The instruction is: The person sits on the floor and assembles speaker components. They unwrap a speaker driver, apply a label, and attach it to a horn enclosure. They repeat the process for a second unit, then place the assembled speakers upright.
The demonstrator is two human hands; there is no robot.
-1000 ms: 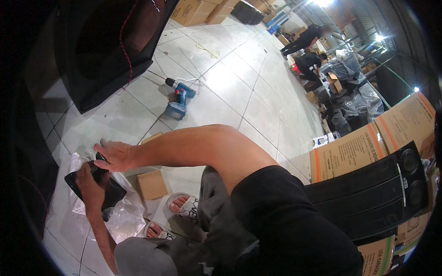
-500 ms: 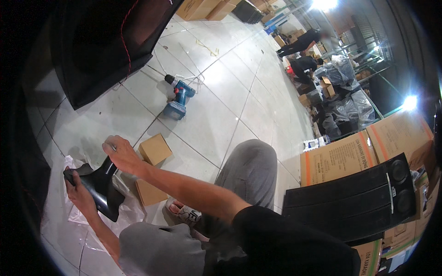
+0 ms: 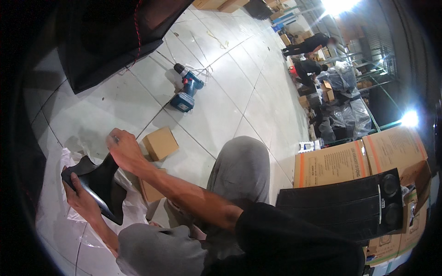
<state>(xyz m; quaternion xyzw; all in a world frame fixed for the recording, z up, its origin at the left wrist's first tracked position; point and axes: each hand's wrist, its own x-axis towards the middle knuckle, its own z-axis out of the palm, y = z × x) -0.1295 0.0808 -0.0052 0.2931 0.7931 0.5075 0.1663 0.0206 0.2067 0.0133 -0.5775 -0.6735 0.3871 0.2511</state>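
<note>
A glossy black flared horn (image 3: 99,184), wide at one end and narrowing to a neck, is held low at the left. My left hand (image 3: 83,198) grips its wide edge, thumb on top and fingers underneath. At the neck end, my right hand (image 3: 123,149) is closed, its fingers pinched around something small and dark that I cannot make out. That hand covers the neck's tip. Crumpled white plastic wrap (image 3: 133,202) lies beneath the horn. A small brown box (image 3: 159,143) stands just right of my right hand, and another box (image 3: 152,185) is partly behind my forearm.
A teal cordless drill (image 3: 188,89) lies on the tiled floor beside a white cord. A large black cabinet (image 3: 110,55) with a red wire is at upper left. At right, a black speaker panel (image 3: 336,202) leans against cartons (image 3: 329,163). Two people (image 3: 308,57) are far off.
The view has shifted slightly. My right hand stays at the horn's neck, its fingers now curled differently. My left hand keeps its grip.
</note>
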